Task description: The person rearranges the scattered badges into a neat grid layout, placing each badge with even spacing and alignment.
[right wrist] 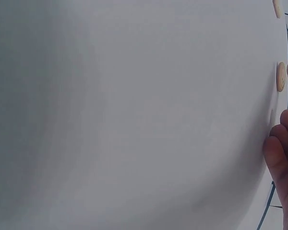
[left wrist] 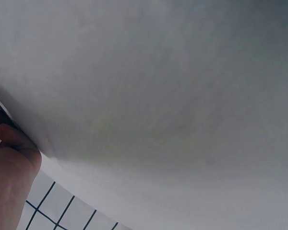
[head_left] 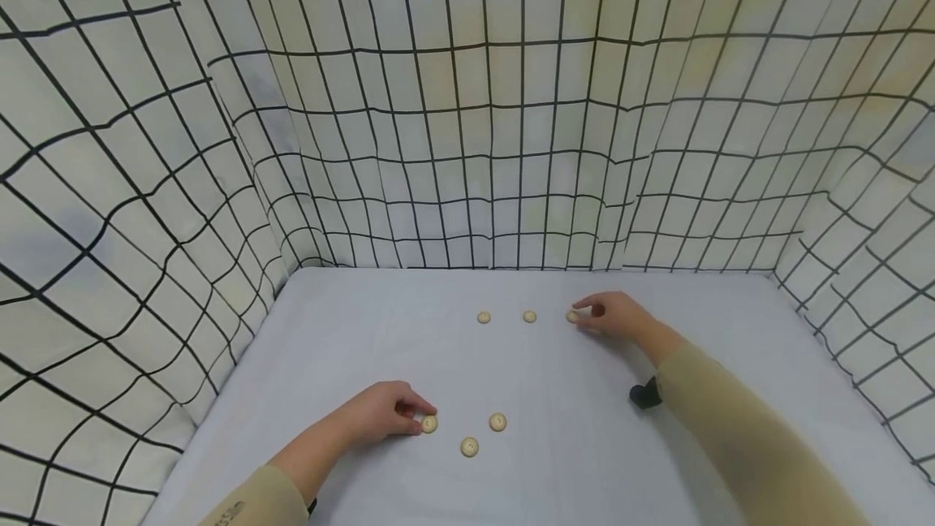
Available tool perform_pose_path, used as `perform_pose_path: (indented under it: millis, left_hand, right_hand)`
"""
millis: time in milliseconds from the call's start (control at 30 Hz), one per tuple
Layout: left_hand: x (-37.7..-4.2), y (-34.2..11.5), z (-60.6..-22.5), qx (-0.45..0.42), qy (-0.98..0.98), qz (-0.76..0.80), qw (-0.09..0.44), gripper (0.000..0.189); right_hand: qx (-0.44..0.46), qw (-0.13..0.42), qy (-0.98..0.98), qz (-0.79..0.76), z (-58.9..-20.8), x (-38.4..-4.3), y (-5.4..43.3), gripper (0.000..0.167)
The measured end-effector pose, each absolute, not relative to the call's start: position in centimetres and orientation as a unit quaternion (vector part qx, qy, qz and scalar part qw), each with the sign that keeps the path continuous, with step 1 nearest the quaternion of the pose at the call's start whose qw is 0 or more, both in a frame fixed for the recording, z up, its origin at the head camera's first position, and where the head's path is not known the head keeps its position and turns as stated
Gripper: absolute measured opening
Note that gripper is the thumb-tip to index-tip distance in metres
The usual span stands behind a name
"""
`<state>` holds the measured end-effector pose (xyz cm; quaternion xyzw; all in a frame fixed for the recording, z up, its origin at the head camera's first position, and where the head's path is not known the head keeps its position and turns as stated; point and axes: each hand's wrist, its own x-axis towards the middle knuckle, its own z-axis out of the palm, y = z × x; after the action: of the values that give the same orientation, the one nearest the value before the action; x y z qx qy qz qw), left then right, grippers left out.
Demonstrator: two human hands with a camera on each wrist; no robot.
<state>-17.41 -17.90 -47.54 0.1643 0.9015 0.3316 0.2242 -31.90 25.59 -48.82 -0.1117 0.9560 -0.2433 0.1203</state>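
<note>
Several round cream buttons with small holes lie on the white cloth. In the head view my left hand rests low on the cloth and pinches the near-left button at its edge between thumb and forefinger. Two more, a front button and a near-right button, lie beside it. Farther back, my right hand holds the far-right button between thumb and forefinger. The far-middle button and far-left button continue that row leftward. At its frame edge, the right wrist view catches a button near my fingertips.
The white-covered table is bounded at the back and sides by pale walls with a black grid. A small black device sits at my right cuff. Only part of my left hand shows in the left wrist view.
</note>
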Motion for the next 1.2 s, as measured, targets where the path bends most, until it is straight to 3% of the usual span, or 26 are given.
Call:
perform_pose_path:
  millis: [500, 1200]
  left_hand:
    - [-17.5, -17.9, -47.8, 0.169, 0.902, 0.330, 0.222, 0.022]
    - [-17.6, -17.8, -47.9, 0.159, 0.904, 0.326, 0.225, 0.022]
  right_hand:
    - [-0.123, 0.138, 0.948, -0.258, -48.6, -29.5, 25.6, 0.041]
    - [-0.312, 0.159, 0.910, -0.224, -48.6, -25.9, 19.5, 0.033]
